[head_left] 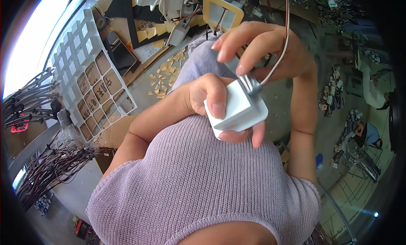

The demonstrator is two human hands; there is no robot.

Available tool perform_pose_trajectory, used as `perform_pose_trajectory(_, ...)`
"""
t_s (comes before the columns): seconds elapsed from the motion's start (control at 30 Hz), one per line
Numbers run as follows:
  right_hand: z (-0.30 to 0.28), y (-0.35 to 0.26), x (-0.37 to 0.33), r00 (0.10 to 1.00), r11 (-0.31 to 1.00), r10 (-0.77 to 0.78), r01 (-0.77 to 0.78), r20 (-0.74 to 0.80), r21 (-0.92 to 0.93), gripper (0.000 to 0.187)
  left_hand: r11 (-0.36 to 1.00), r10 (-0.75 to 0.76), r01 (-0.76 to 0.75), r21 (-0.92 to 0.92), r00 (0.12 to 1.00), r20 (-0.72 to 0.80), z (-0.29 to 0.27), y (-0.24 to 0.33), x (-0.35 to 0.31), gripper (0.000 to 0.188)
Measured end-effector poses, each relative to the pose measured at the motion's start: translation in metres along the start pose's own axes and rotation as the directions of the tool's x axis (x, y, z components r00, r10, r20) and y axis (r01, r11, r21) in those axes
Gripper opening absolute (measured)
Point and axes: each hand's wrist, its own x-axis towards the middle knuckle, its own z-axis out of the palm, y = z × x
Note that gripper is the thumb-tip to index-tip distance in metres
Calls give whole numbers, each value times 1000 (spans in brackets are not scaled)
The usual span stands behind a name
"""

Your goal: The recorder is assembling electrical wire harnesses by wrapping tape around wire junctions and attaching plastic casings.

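My left hand (211,94) grips a white box-shaped housing (239,105) with a flat flange, thumb on top and fingers underneath. A silver-grey strip (251,84) lies at the housing's upper end, beside where thin red and white wires (282,54) run upward. Curled over that end is my right hand (270,46), with the middle fingertip at the strip's upper edge. Its thumb is partly hidden, so the grip shows only in part. Both hands are in front of my chest.
At the upper left are a white grid panel (91,86), a dark phone-like slab (120,54) and scattered yellow pieces (163,78). Dark cable bundles (55,160) hang at left. A yellow-rimmed white frame (223,14) is beyond my hands. Another person (372,137) is at far right.
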Motion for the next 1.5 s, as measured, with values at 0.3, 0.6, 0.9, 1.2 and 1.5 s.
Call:
perform_pose_trajectory(0.3, 5, -34, -7, 906, 859, 407, -424, -121, -286, 26, 780, 342, 103, 617, 755, -559, 14, 19, -15, 55)
perform_pose_trajectory(0.6, 21, -57, -14, 760, 681, 566, -649, -318, -340, 32, 431, 683, 338, 837, 483, -547, 19, 17, -19, 32)
perform_pose_trajectory(0.9, 41, -91, 3, 475, 552, 830, -618, -293, 561, 61, 374, 763, 324, 869, 426, -486, 16, 13, -21, 48)
perform_pose_trajectory(1.2, 28, 9, -4, 989, 952, 127, -102, -70, 289, 70, 967, 213, -171, -187, 948, 236, -18, -10, 10, 70)
perform_pose_trajectory(1.5, 15, -4, -23, 905, 886, 420, -392, -71, 245, 35, 975, 114, -106, -195, 993, 31, -12, -5, -4, 75)
